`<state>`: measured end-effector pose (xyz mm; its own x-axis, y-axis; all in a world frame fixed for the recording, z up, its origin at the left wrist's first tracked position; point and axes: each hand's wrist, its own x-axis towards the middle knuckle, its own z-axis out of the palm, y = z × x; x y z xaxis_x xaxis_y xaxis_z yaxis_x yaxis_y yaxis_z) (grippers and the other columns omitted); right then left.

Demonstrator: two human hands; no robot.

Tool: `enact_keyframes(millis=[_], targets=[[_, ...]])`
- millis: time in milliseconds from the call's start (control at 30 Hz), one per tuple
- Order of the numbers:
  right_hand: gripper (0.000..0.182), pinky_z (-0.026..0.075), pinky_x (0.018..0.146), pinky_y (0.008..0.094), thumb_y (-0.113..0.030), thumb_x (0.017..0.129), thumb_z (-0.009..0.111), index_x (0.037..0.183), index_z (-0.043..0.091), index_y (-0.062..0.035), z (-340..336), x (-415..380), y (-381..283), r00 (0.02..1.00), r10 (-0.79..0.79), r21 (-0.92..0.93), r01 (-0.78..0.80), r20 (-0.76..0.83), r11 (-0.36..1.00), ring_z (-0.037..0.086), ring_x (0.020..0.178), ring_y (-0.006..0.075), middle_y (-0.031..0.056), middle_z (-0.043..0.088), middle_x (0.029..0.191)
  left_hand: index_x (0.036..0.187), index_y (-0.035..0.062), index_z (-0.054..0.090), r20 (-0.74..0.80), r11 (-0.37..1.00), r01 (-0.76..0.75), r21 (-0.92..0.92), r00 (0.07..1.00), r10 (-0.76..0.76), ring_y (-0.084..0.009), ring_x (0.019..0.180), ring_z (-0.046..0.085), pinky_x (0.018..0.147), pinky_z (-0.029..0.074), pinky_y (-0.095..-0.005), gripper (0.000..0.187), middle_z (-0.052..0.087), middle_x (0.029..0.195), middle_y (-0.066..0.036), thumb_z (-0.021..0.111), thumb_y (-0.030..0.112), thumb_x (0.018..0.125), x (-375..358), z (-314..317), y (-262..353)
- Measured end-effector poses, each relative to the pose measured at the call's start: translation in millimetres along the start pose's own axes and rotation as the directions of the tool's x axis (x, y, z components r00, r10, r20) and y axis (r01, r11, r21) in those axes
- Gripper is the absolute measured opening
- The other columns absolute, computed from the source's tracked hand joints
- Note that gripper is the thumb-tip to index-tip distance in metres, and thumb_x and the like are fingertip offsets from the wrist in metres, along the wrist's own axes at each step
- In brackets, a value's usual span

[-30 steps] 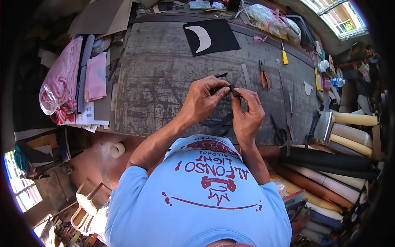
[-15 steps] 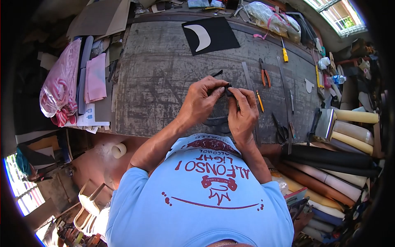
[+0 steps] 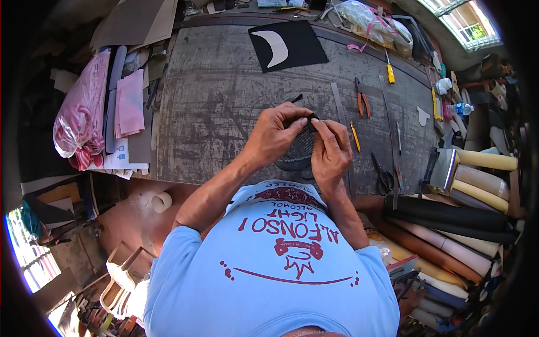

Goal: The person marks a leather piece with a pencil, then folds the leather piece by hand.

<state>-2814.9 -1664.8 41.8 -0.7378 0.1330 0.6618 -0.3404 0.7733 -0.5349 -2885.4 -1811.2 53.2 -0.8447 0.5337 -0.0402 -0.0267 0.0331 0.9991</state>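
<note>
Above the front part of the table, my left hand [image 3: 276, 130] and my right hand [image 3: 331, 145] come together, fingertips nearly meeting. Both are closed in a pinch on a black mesh piece [image 3: 300, 147] with a dark edge. Its netted body hangs between the hands and is partly hidden by them, so its full shape does not show. A narrow black strip end [image 3: 296, 99] sticks out beyond my left fingers. To the right of my right hand lie a yellow pencil [image 3: 355, 136] and a metal ruler [image 3: 339, 105].
On the worn table [image 3: 208, 101] lie orange-handled pliers [image 3: 362, 98], a yellow screwdriver [image 3: 390, 73], black scissors [image 3: 384, 177] and a long ruler [image 3: 387, 112]. A white crescent [image 3: 274, 48] rests on black sheet [image 3: 306, 48]. Material rolls [image 3: 449, 224] are stacked at right.
Both hands keep their pinch on the black mesh piece at almost the same place. The fingers have shifted slightly, and a bit more of the mesh shows between the hands.
</note>
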Motion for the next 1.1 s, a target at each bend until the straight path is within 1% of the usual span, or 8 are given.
enact_keyframes(millis=[67, 200, 267, 467, 567, 667, 867, 1100], targets=[[0.024, 0.052, 0.071, 0.0334, 0.007, 0.084, 0.067, 0.106, 0.069, -0.002, -0.2, 0.3, -3.4, 0.998, 0.064, 0.013, -0.064, 0.008, 0.998, 0.064, 0.083, 0.0238, 0.0095, 0.062, 0.095, 0.113, -0.0018, 0.069, 0.023, 1.0, -0.007, -0.024, 1.0, 0.007, -0.0125, 0.093, 0.062, 0.083, 0.052, -0.026, 0.021, 0.065, 0.102, -0.006, 0.063, 0.006, 0.094, -0.2, -0.8, -0.3], [0.02, 0.052, 0.07, 0.0316, 0.004, 0.088, 0.065, 0.107, 0.068, -0.0035, -3.4, 2.7, 0.6, 0.984, 0.157, 0.183, -0.169, 0.079, 0.969, 0.063, 0.084, 0.0218, 0.0095, 0.062, 0.096, 0.113, -0.0012, 0.069, 0.073, 0.992, -0.071, -0.104, 0.994, 0.078, -0.0128, 0.093, 0.062, 0.083, 0.053, -0.0266, 0.023, 0.064, 0.105, -0.006, 0.067, 0.006, 0.091, 1.2, -6.1, -2.3], [0.018, 0.051, 0.07, 0.0306, 0.002, 0.091, 0.064, 0.107, 0.068, -0.0039, -3.8, 1.1, 3.9, 0.977, 0.183, 0.242, -0.205, 0.111, 0.948, 0.063, 0.085, 0.0205, 0.0093, 0.062, 0.097, 0.113, -0.0007, 0.069, 0.072, 0.993, -0.056, -0.105, 0.995, 0.063, -0.0124, 0.092, 0.062, 0.081, 0.053, -0.0262, 0.025, 0.064, 0.103, -0.006, 0.07, 0.007, 0.089, 2.3, -6.4, -6.4], [0.018, 0.051, 0.069, 0.0295, 0.0, 0.092, 0.063, 0.109, 0.068, -0.0039, -4.1, -1.8, 7.6, 0.974, 0.187, 0.272, -0.217, 0.131, 0.938, 0.063, 0.087, 0.0194, 0.0089, 0.063, 0.098, 0.112, -0.0002, 0.07, 0.068, 0.997, -0.081, -0.015, 0.994, 0.082, -0.0115, 0.087, 0.061, 0.076, 0.052, -0.0254, 0.025, 0.065, 0.1, -0.006, 0.072, 0.007, 0.088, 2.1, -4.7, -6.1], [0.02, 0.051, 0.069, 0.0297, 0.001, 0.092, 0.063, 0.11, 0.068, -0.0046, -5.7, -1.6, 4.0, 0.979, 0.164, 0.207, -0.187, 0.124, 0.96, 0.063, 0.088, 0.0195, 0.0088, 0.063, 0.098, 0.112, -0.0004, 0.07, 0.058, 0.995, -0.101, 0.023, 0.993, 0.1, -0.0119, 0.087, 0.062, 0.075, 0.052, -0.0256, 0.024, 0.065, 0.1, -0.006, 0.071, 0.006, 0.088, 1.4, -4.1, -8.1], [0.021, 0.051, 0.07, 0.03, 0.001, 0.091, 0.064, 0.111, 0.068, -0.005, -2.5, -4.2, 2.5, 0.979, 0.179, 0.19, -0.195, 0.095, 0.962, 0.064, 0.088, 0.0199, 0.009, 0.063, 0.099, 0.112, -0.0006, 0.07, 0.046, 0.994, -0.099, 0.034, 0.994, 0.098, -0.0125, 0.088, 0.063, 0.077, 0.053, -0.0262, 0.024, 0.065, 0.1, -0.007, 0.07, 0.005, 0.088, 1.7, -2.6, -9.6], [0.021, 0.052, 0.073, 0.0315, 0.001, 0.089, 0.065, 0.11, 0.067, -0.005, -3.0, -4.4, 5.6, 0.976, 0.182, 0.18, -0.201, 0.116, 0.963, 0.064, 0.088, 0.0227, 0.0103, 0.063, 0.099, 0.112, -0.0005, 0.069, 0.047, 0.995, -0.084, 0.06, 0.996, 0.082, -0.0133, 0.089, 0.063, 0.079, 0.054, -0.027, 0.024, 0.065, 0.1, -0.007, 0.07, 0.006, 0.089, 1.5, -1.8, -12.5], [0.014, 0.051, 0.075, 0.0346, -0.001, 0.091, 0.064, 0.105, 0.063, -0.0014, -5.5, 2.2, 3.4, 0.976, 0.163, 0.159, -0.186, 0.145, 0.97, 0.065, 0.089, 0.025, 0.012, 0.063, 0.098, 0.11, -0.0011, 0.07, 0.039, 0.993, -0.092, 0.077, 0.995, 0.089, -0.0134, 0.087, 0.063, 0.077, 0.053, -0.0271, 0.023, 0.065, 0.099, -0.007, 0.07, 0.01, 0.09, 2.1, -1.1, -10.2]])
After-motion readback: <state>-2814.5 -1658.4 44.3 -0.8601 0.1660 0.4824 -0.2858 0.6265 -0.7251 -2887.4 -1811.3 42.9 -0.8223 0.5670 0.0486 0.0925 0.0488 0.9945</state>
